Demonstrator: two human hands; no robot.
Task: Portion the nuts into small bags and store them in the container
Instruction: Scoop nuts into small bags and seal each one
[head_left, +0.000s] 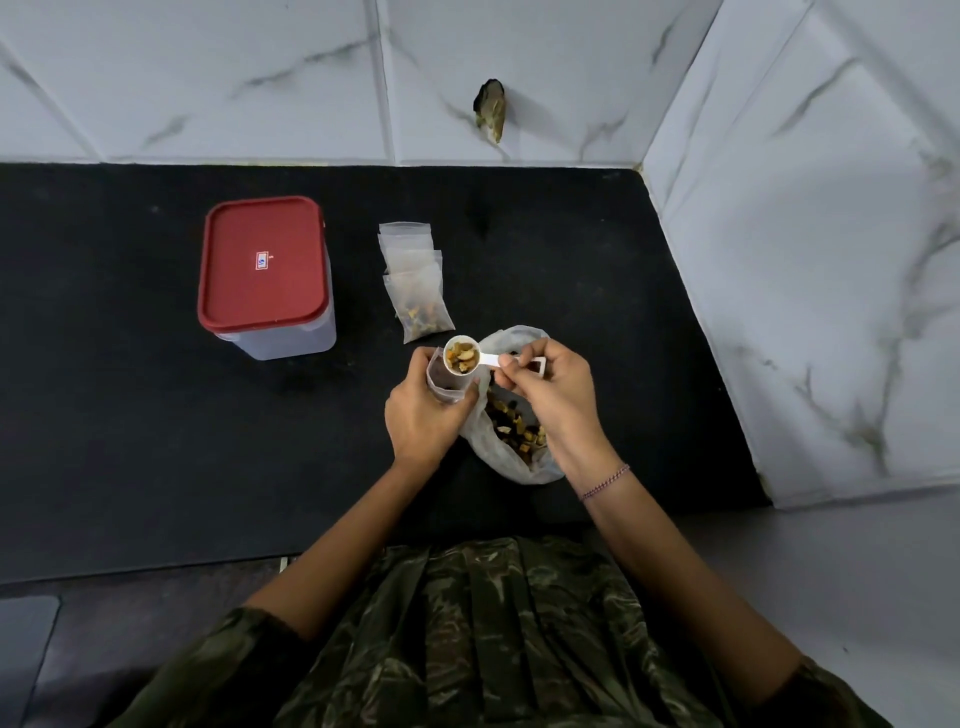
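Black counter (130, 415): carries all the task's things near its middle, below a pale marbled tile wall.
Small bag (440, 378): clear plastic, held upright with its mouth up, just under the scoop's bowl; something dark shows inside, but how full it is cannot be told.
Left hand (421, 415): fingers and thumb curled round the small bag, gripping it below the mouth.
Right hand (545, 384): pinches the scoop's handle between thumb and fingertips.
White scoop (462, 354): roughly level and heaped with nuts, its bowl at the bag's mouth.
Supply bag (519, 452): lies open on the counter beneath the right hand, loose nuts (514, 428) showing inside.
Filled bag (423, 312): lies flat beyond the hands, overlapping a stack of empty bags (408, 241).
Container (265, 275): red lid on, left of the bags and well apart from both hands.
Step in hand: by the look of it, tipping this scoopful into the held bag.
Risk, spill: the bowl looks about as wide as the bag's mouth and is heaped — a quick tilt would likely send pieces over the rim onto the counter.
Risk, collapse: the thin plastic could fold shut if the grip loosens, blocking the pour.
Risk, later: the lid must come off before anything is stored.
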